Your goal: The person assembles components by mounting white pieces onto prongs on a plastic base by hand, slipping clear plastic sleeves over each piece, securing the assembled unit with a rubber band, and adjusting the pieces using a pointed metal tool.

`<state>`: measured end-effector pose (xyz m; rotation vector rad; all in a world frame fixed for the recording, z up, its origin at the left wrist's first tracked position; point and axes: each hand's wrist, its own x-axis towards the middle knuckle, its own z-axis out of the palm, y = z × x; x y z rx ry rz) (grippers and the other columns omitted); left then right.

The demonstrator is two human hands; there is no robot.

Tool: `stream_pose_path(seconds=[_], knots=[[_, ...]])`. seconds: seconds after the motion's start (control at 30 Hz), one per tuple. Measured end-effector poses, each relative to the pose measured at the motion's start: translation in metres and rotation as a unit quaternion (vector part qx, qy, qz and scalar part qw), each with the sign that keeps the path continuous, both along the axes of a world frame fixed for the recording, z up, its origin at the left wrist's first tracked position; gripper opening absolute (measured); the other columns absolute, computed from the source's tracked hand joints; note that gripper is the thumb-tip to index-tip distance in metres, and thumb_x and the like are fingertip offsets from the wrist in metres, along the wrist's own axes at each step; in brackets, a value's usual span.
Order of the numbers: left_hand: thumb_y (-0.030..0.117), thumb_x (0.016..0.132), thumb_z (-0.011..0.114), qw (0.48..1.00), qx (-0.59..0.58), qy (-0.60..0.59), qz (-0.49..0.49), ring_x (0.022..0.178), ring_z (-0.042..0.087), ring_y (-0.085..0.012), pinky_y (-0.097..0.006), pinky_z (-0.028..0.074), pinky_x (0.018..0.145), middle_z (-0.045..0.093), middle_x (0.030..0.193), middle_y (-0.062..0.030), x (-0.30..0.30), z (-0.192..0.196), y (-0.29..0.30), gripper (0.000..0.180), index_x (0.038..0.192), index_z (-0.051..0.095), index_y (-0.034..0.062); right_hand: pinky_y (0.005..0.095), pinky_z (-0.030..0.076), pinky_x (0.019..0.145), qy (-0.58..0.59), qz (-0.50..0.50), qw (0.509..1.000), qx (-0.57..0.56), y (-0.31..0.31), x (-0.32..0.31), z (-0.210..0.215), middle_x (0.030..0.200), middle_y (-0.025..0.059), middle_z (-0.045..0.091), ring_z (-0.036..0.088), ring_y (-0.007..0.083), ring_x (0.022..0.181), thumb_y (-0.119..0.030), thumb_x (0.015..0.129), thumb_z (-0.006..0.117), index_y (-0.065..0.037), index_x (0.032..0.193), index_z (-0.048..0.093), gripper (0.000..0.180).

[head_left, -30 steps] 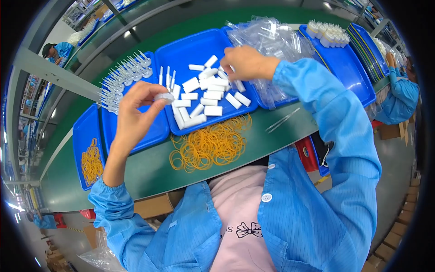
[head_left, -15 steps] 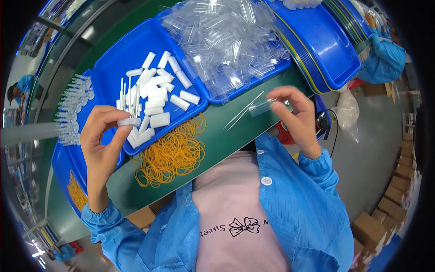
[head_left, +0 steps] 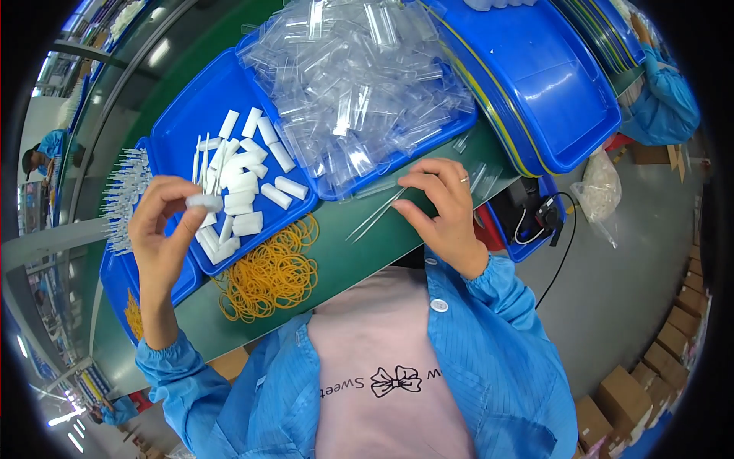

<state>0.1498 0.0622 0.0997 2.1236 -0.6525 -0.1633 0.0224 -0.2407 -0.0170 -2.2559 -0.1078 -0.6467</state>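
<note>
Translucent disc (head_left: 203, 202), thin white rods (head_left: 205, 162) near upright, silver tweezers (head_left: 375, 216) slanted

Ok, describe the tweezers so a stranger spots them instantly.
On the green table, find the big pile of clear plastic pieces, then the right hand just below. At its fingertips are the tweezers: two thin, silvery prongs, unlike the wider clear pieces.

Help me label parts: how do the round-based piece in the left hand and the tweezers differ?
Shape: the round-based piece carries several thin rods; the tweezers form a narrow V. Pose: the round-based piece's rods point up the picture; the tweezers slant toward its lower left. Both have thin, straight parts.
</note>
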Motion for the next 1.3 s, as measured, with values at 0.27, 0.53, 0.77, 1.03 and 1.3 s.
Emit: stream_pose_path(seconds=[0.27,0.53,0.77,1.03,1.3], knots=[[-0.003,0.073,0.066,0.992,-0.082,0.028,0.088,0.081,0.053,-0.0112,-0.022,0.044,0.071,0.052,0.091,-0.0058,-0.054,-0.011,0.033,0.02,0.091,0.059,-0.0018,0.0348,0.042,0.075,-0.08,-0.019,0.995,0.048,-0.008,-0.004,0.032,0.096,0.0115,0.057,0.054,0.0276,0.087,-0.002,0.066,0.07,-0.004,0.094,0.06,0.029],[-0.005,0.073,0.066,0.975,-0.179,0.108,0.076,0.085,0.059,-0.0152,-0.026,0.049,0.076,0.054,0.093,-0.0079,-0.079,-0.044,0.061,0.023,0.095,0.061,-0.0031,0.035,0.039,0.073,-0.094,0.207,0.961,-0.158,0.057,0.073,0.102,0.084,0.0062,0.058,0.053,0.0228,0.083,-0.008,0.071,0.065,-0.006,0.086,0.06,0.016],[-0.002,0.074,0.068,0.962,-0.243,0.128,0.01,0.084,0.059,-0.0153,-0.026,0.05,0.075,0.056,0.092,-0.0082,-0.079,-0.045,0.066,0.02,0.093,0.063,-0.0016,0.0342,0.039,0.076,-0.025,0.146,0.83,-0.537,0.13,0.183,0.064,0.08,0.0071,0.061,0.054,0.0225,0.089,-0.009,0.07,0.062,-0.009,0.076,0.068,0.008],[0.001,0.075,0.069,0.954,-0.266,0.138,0.003,0.084,0.06,-0.0148,-0.026,0.051,0.074,0.056,0.092,-0.0083,-0.083,-0.049,0.082,0.02,0.094,0.063,-0.0015,0.0375,0.043,0.075,0.231,0.18,0.776,-0.558,0.148,0.209,0.051,0.088,0.0101,0.065,0.061,0.026,0.086,-0.027,0.068,0.071,-0.008,0.089,0.067,0.028],[0.001,0.075,0.068,0.948,-0.283,0.142,0.014,0.086,0.06,-0.015,-0.026,0.051,0.076,0.056,0.093,-0.0085,-0.082,-0.055,0.075,0.021,0.095,0.062,-0.0025,0.0387,0.046,0.073,0.275,0.225,0.782,-0.512,0.145,0.193,0.056,0.093,0.0129,0.064,0.062,0.0267,0.086,-0.016,0.072,0.065,-0.009,0.106,0.06,0.035]])
